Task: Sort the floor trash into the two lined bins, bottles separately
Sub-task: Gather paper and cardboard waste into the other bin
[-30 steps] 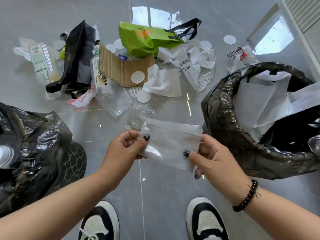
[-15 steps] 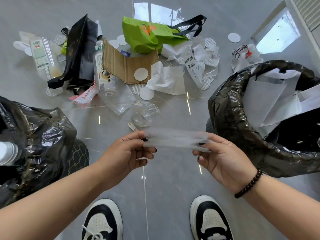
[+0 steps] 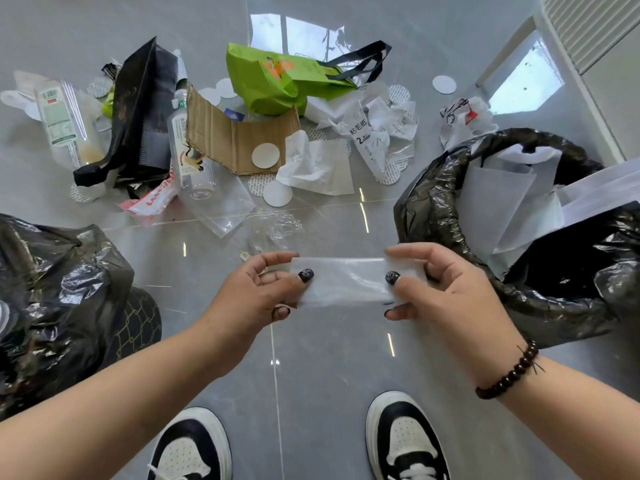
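A clear plastic bag (image 3: 346, 284) is being held flat above the floor (image 3: 329, 368), pinched at one end by the left hand (image 3: 256, 296) and at the other by the right hand (image 3: 446, 292) — thumbs pressed on top, fingers curled beneath. The right bin (image 3: 491, 299), lined in black, is sitting just beside the right hand, with white bags showing inside. The left bin (image 3: 62, 292) is being kept at the floor's left edge. Farther out, a bottle (image 3: 188, 154) is lying between a black bag (image 3: 138, 116) and a strip of cardboard (image 3: 235, 140) — a green bag (image 3: 273, 81) and crumpled paper (image 3: 315, 164) are lying nearby.
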The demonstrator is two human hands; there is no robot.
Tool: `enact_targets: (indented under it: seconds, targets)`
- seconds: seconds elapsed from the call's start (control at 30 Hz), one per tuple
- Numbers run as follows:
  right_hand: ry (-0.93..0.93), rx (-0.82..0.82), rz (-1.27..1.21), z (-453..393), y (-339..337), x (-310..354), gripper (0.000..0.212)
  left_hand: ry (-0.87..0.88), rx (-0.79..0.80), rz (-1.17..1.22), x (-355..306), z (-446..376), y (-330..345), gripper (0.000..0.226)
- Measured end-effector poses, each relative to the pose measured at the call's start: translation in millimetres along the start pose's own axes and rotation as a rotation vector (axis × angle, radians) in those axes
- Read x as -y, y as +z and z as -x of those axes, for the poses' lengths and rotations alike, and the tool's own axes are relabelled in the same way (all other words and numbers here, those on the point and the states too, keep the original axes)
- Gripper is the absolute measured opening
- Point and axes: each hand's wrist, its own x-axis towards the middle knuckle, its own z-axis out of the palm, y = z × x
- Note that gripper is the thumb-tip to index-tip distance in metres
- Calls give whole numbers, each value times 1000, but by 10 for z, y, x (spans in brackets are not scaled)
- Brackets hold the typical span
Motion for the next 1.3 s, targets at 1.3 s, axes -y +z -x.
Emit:
enact_targets:
  seconds: [1.3]
  targets:
    - [-693,-309,1125,-395,-805,457,16,-4,57,-211,7,-374,726,28]
